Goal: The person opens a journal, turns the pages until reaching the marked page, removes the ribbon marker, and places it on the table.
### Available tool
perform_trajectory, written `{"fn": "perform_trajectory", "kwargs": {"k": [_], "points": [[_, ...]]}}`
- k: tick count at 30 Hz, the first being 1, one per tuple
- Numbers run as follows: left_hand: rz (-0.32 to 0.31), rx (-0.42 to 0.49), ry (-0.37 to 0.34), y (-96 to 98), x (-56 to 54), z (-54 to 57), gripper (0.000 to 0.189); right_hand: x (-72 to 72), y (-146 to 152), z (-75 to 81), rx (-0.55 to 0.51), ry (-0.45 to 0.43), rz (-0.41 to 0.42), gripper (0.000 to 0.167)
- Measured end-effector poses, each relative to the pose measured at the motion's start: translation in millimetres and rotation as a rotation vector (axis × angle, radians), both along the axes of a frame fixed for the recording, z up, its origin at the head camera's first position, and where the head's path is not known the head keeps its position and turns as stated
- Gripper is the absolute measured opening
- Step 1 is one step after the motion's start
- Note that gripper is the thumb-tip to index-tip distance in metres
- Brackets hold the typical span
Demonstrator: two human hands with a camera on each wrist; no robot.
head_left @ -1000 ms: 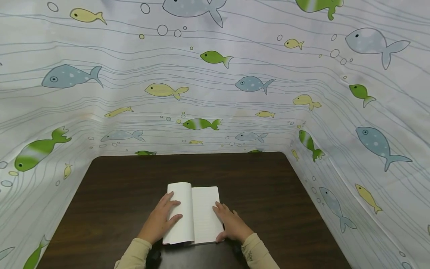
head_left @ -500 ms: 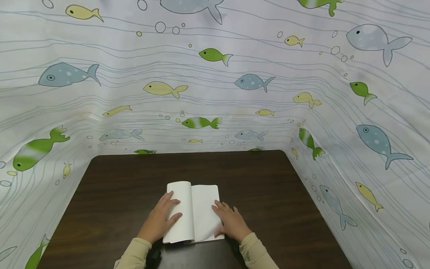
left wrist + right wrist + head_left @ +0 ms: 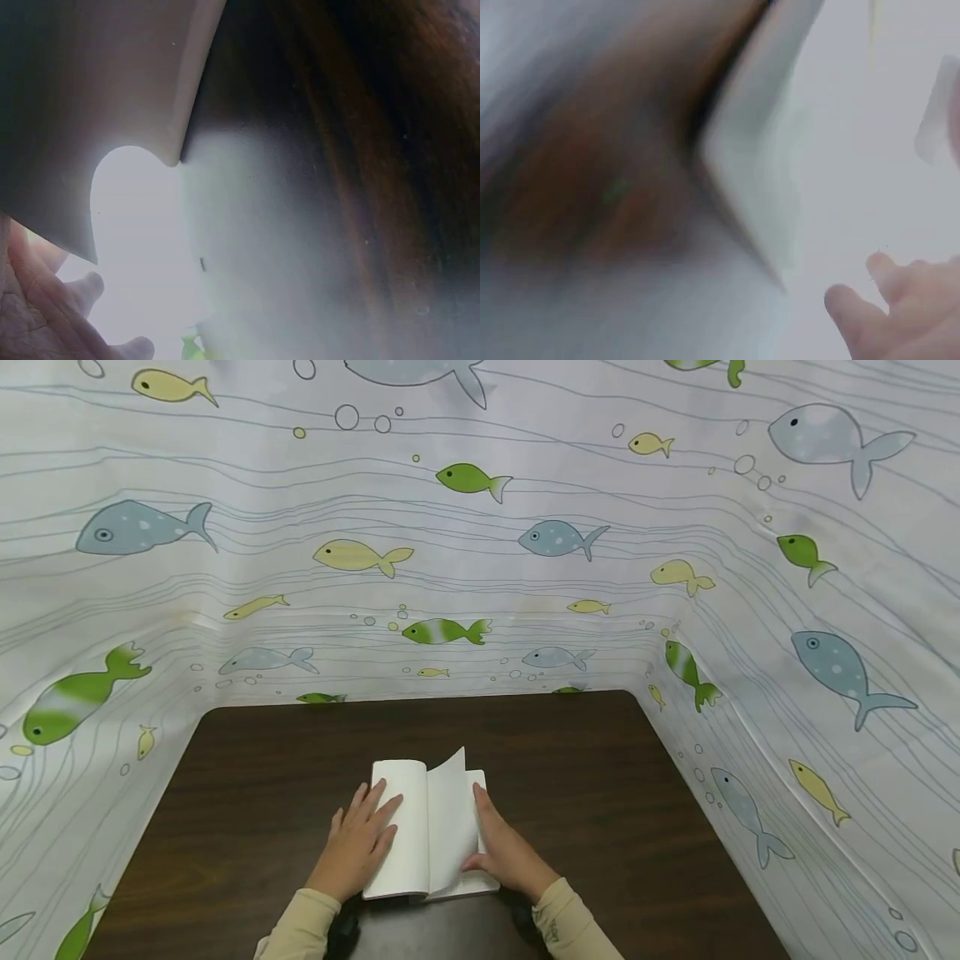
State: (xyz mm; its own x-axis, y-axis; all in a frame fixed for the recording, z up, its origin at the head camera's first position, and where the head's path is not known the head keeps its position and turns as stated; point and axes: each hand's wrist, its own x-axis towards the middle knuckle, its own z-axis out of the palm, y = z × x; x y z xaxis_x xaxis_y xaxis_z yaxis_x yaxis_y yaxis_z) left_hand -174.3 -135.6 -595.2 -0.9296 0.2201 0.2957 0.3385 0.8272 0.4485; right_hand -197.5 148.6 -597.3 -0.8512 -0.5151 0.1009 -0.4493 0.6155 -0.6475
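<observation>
An open notebook with white pages (image 3: pixel 400 852) lies on the table in the head view. One right-hand page (image 3: pixel 452 827) stands lifted and bowed, its top corner pointing up. The left hand (image 3: pixel 352 843) rests on the left page with fingers spread. At the lifted page's right edge is the right hand (image 3: pixel 510 852), its forefinger extended and its thumb over the lower edge. In the left wrist view, part of the left hand (image 3: pixel 45 307) shows beside a dark, shaded sheet. Blurred fingers of the right hand (image 3: pixel 900 311) appear in the right wrist view, near pale pages.
The dark wooden table (image 3: pixel 262 777) has rounded far corners. Around its back and sides hangs a white cloth (image 3: pixel 480 585) printed with fish. Both forearms wear light sleeves, with dark straps at the wrists.
The right thumb has shifted left with the page's edge, and that page has risen from lying flat to standing up. The left hand has barely moved. The head view has shifted slightly.
</observation>
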Motion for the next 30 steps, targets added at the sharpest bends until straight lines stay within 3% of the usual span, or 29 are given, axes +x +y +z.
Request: {"fn": "perform_trajectory", "kwargs": {"k": [4,8,10,13,19,26,28,30], "points": [[-0.003,0.003,-0.017,-1.3,0.3,-0.9,0.046,3.7,-8,6.0,-0.128,-0.12,0.157,0.112],[-0.004,0.016,-0.018,-2.0,0.8,-1.4,0.045,10.6,-22,9.7,-0.129,-0.178,0.27,0.112],[-0.005,0.031,-0.007,-2.1,1.0,-1.5,0.044,13.8,-30,10.6,-0.105,-0.169,0.322,0.108],[-0.012,0.063,0.023,-2.7,1.1,-2.1,0.043,16.4,-41,9.4,-0.05,-0.083,0.386,0.102],[-0.064,0.229,0.02,-7.1,3.5,-3.3,0.058,18.1,-51,4.1,0.039,0.089,0.395,0.079],[-0.118,0.412,0.017,-9.9,4.2,7.4,0.066,21.8,-56,4.0,0.094,0.077,0.37,0.069],[-0.129,0.422,0.046,-9.2,1.5,11.8,0.064,22.3,-57,5.2,0.112,0.08,0.363,0.067],[-0.123,0.349,0.087,-7.7,-1.8,14.4,0.066,22.6,-59,6.4,0.134,0.103,0.354,0.065]]}}
